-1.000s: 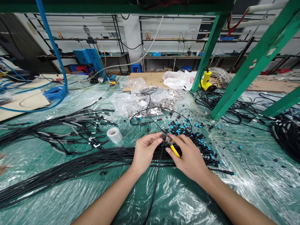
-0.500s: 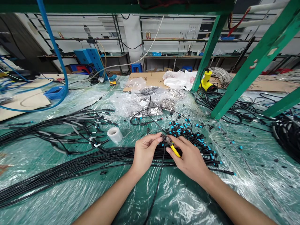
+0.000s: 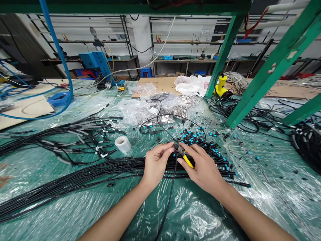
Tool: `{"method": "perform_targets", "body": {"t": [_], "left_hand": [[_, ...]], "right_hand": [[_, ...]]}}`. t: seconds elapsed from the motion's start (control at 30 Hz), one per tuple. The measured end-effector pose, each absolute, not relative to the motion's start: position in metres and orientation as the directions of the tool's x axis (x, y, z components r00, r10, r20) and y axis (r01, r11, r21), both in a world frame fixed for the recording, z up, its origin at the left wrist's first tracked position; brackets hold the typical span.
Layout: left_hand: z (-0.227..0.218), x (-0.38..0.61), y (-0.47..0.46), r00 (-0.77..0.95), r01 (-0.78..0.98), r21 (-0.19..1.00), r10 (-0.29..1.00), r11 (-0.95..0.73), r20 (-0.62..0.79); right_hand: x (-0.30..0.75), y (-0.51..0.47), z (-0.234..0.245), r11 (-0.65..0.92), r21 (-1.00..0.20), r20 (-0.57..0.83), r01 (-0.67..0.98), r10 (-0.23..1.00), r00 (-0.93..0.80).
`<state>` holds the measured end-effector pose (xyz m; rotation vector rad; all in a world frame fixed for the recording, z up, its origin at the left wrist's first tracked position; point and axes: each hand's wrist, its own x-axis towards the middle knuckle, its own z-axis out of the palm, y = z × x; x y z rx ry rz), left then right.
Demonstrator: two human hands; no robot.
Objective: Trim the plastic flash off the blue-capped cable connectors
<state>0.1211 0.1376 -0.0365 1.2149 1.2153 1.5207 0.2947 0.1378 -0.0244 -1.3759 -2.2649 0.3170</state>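
Two bare hands work over a bundle of black cables (image 3: pixel 107 170) on a plastic-sheeted tabletop (image 3: pixel 273 190). The right hand (image 3: pixel 204 169) curls around the yellow handles of small pliers (image 3: pixel 188 161), while the left hand (image 3: pixel 156 165) presses thumb and fingers together at the pliers' nose, apparently on a cable end, though the exact contact is too small to tell. A lone black cable (image 3: pixel 169 204) drops from there toward the bottom of the frame. Just beyond the hands lies a heap of loose black-and-blue connectors (image 3: pixel 193 137), and the bundle's ends at right already carry similar fittings. At centre left, a second cable bundle (image 3: pixel 75 139), with white-marked ends, lies beside a roll of clear tape (image 3: pixel 122 144). Bags of small metal parts (image 3: pixel 163 107) sit at upper centre.
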Motion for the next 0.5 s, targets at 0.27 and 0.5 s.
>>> {"method": "perform_targets", "body": {"t": [0.27,0.5], "left_hand": [[-0.0353,0.1247,0.1359,-0.228,-0.113,0.982,0.966,-0.149,0.120],[-0.0368,0.1254,0.1354,-0.232,-0.159,0.977,0.967,-0.144,0.105]], "right_hand": [[0.2919,0.1354,-0.0210,0.453,-0.429,0.255,0.782,0.891,-0.376],[0.2912,0.1336,-0.0210,0.446,-0.397,0.231,0.802,0.895,-0.383]]}}
